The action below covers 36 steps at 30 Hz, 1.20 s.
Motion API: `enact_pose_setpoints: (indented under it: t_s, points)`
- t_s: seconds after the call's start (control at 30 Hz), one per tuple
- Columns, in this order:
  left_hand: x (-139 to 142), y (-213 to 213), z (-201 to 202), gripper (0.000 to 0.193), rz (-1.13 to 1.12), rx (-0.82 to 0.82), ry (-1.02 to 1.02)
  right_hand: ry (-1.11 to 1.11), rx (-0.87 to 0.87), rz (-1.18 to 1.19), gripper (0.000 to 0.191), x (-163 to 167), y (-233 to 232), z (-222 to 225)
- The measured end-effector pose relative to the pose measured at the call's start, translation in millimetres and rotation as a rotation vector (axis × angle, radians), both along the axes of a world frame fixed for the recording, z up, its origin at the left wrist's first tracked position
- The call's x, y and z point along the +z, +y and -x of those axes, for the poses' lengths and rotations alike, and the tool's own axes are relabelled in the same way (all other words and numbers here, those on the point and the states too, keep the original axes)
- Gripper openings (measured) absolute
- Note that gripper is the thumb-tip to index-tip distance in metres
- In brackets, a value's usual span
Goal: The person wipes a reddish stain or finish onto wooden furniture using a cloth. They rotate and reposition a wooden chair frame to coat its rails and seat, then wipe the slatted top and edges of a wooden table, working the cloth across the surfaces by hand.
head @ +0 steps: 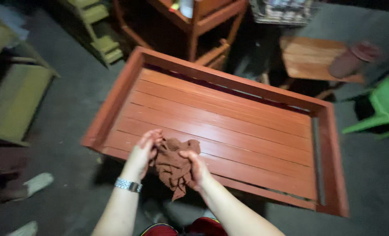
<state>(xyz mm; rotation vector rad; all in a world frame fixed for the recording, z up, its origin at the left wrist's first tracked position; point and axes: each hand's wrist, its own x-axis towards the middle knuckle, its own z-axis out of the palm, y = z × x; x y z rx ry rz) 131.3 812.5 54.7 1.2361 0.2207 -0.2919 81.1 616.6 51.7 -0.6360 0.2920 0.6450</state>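
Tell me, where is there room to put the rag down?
The slatted panel is bare from the hands to its far rail and right rail. It is crowded only near its front edge, where the left hand and right hand bunch the rag.

This looks like a workshop where wooden furniture gets made and painted. A big red-brown wooden frame (229, 122) with slats sits in the middle, over a dark, dusty floor (67, 87). More wooden pieces stand all around: a red-brown shelf (194, 22), pale unpainted steps (100, 30) and a pale wooden box (15, 100). A stained rag (173, 164) is here too.
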Motion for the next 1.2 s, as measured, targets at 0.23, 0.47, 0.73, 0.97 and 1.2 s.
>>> enact_pose_setpoints:
  t_s: [0.23,0.47,0.73,0.97,1.2]
  points:
    - [0,-148,44,0.057,0.157,-0.253,0.120,0.112,-0.362,-0.029,0.075,32,-115,40]
    - [-3,-238,34,0.053,0.035,-0.176,-0.276,-0.063,-0.464,-0.030,0.055,24,-191,55]
    - [8,-273,26,0.057,0.405,-0.265,0.145,-0.097,-0.617,-0.102,0.056,9,-212,63]
    - [6,-287,31,0.064,0.499,-0.321,0.266,-0.137,-0.676,0.084,0.054,-1,-221,65]
    - [3,-311,25,0.072,0.214,-0.534,0.189,0.004,-0.783,-0.066,0.046,-19,-244,67]
